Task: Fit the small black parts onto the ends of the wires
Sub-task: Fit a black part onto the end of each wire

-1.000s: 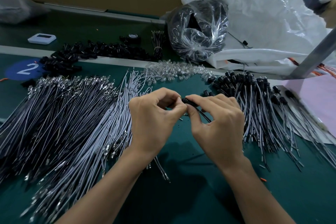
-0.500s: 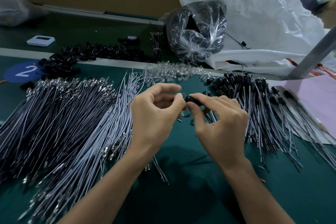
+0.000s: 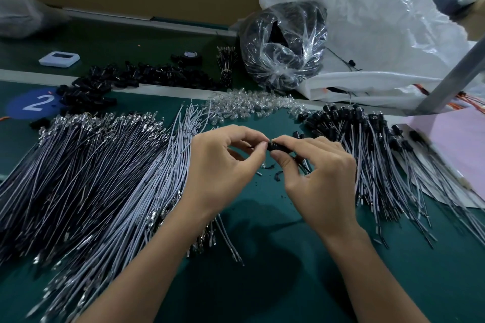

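My right hand (image 3: 319, 181) pinches a small black part (image 3: 276, 145) between thumb and forefinger, above the green mat. My left hand (image 3: 223, 168) meets it from the left, thumb and forefinger pinched against the part's end; what they hold is too small to make out. A wide pile of grey wires with bare metal ends (image 3: 86, 178) lies to the left. To the right lies a fan of wires with black parts fitted (image 3: 367, 149). Loose black parts (image 3: 136, 78) are heaped at the back left.
Clear small LEDs (image 3: 249, 107) are scattered behind my hands. A clear bag of black parts (image 3: 283, 44) and a big white plastic bag (image 3: 380, 34) stand at the back right. A white device (image 3: 59, 58), a grey post (image 3: 451, 78) and pink paper (image 3: 462, 144) are nearby.
Both hands have stayed together over the mat, shifting slightly away from me. The black part now shows more plainly between my right fingertips.
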A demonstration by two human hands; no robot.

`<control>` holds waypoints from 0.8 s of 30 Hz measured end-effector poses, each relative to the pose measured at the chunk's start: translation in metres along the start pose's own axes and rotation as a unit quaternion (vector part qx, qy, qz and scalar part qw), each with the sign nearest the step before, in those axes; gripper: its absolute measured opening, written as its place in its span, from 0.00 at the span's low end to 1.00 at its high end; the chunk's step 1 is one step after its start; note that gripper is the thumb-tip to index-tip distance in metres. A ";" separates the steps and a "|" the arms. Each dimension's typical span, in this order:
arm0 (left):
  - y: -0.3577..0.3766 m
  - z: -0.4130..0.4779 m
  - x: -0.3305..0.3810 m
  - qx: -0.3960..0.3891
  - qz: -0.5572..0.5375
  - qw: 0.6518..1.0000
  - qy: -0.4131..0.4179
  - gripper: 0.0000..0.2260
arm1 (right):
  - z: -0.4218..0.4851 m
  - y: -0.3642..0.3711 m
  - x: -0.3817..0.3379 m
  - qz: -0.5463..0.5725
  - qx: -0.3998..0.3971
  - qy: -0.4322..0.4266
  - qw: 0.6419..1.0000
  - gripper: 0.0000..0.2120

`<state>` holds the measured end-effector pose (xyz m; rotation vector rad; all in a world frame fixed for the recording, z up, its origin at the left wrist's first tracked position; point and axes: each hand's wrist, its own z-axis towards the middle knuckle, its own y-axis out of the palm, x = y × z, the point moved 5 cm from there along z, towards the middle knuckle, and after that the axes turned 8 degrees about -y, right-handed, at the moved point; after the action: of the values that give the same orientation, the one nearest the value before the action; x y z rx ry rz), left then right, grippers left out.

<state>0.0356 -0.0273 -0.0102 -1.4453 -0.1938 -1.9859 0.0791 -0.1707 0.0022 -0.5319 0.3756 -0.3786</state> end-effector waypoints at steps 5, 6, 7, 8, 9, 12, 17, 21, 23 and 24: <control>-0.002 -0.005 0.007 0.066 0.068 0.993 0.067 0.03 | -0.001 0.002 -0.001 -0.016 -0.008 -0.009 1.000 0.05; -0.002 -0.006 0.008 0.079 0.072 0.992 0.071 0.03 | -0.001 0.003 -0.002 -0.018 -0.005 -0.013 1.000 0.05; -0.002 -0.007 0.008 0.089 0.073 0.991 0.071 0.03 | -0.001 0.002 -0.003 -0.021 -0.001 -0.016 1.000 0.05; -0.002 -0.008 0.008 0.098 0.071 0.990 0.069 0.03 | -0.001 0.002 -0.004 -0.025 0.004 -0.019 0.999 0.05; -0.002 -0.009 0.008 0.106 0.068 0.990 0.066 0.03 | -0.001 0.002 -0.005 -0.031 0.009 -0.021 0.999 0.05; -0.007 -0.008 0.005 0.146 0.046 0.987 0.043 0.02 | -0.002 0.001 -0.008 -0.041 0.019 -0.025 0.999 0.05; -0.013 -0.002 -0.003 0.180 -0.015 0.983 -0.041 0.06 | -0.001 -0.002 -0.007 -0.030 0.031 -0.013 0.999 0.05; -0.010 0.000 -0.012 0.122 -0.104 0.980 -0.116 0.05 | -0.001 -0.003 -0.006 -0.020 0.034 0.002 0.999 0.05; -0.006 0.001 -0.014 0.055 -0.180 0.972 -0.142 0.12 | -0.001 -0.005 -0.004 -0.014 0.042 0.012 0.999 0.05; -0.003 0.001 -0.014 0.019 -0.206 0.967 -0.150 0.15 | -0.001 -0.005 -0.003 -0.012 0.044 0.015 0.999 0.05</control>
<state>0.0371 -0.0182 -0.0217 -1.7875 -0.7122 -2.0506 0.0746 -0.1735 0.0053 -0.4447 0.3801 -0.4253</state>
